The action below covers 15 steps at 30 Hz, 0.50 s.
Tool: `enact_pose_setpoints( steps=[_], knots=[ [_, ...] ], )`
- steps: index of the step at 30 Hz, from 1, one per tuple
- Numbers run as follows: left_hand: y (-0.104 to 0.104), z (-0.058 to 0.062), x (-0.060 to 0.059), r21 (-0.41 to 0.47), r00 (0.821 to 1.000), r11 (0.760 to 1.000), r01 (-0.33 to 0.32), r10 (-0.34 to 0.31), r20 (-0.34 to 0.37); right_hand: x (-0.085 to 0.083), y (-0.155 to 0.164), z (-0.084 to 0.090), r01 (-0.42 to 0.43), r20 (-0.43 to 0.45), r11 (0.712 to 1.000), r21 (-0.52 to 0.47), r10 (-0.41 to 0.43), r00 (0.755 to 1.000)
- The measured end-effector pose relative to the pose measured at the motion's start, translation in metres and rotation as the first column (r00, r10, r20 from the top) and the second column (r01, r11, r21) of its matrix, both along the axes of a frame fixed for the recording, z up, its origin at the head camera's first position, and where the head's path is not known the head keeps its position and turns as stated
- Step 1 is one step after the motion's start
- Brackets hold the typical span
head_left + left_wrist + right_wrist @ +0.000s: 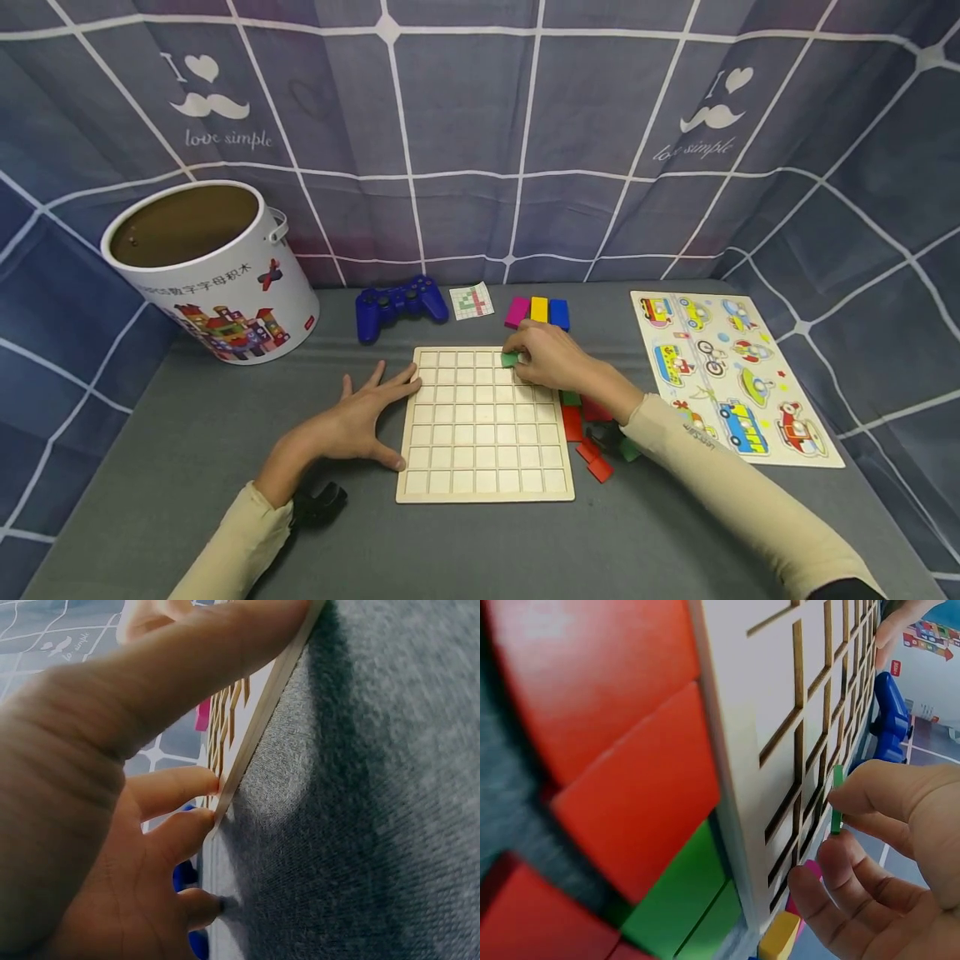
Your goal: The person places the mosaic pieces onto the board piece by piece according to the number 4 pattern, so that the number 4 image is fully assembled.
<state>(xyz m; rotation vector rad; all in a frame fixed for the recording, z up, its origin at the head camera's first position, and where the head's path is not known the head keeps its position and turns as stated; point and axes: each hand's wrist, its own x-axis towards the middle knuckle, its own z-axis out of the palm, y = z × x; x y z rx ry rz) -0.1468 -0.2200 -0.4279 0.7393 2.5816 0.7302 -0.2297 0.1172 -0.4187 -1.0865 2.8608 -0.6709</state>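
backdrop: blue-grey checked cloth [465, 125], moustache prints | table [187, 433]: grey felt | light: even

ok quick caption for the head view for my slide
Right hand places a green piece at the far edge of a wooden grid board while the left hand steadies its side.

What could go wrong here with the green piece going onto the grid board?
The right hand pinches the green piece at the grid board far edge; it might land outside a cell or slip. The left hand only presses flat against the side, so the board could slide toward the loose red pieces.
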Motion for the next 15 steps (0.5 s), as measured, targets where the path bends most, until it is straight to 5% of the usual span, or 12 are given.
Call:
enact_pose_setpoints(
  steps=[15],
  knots=[
    [-0.001, 0.001, 0.002, 0.001, 1.0, 1.0, 0.001, -0.001, 0.011, -0.014, -0.016, 0.001, -0.019, 0.092, 0.999, 0.039, 0.015, 0.996]
  ],
)
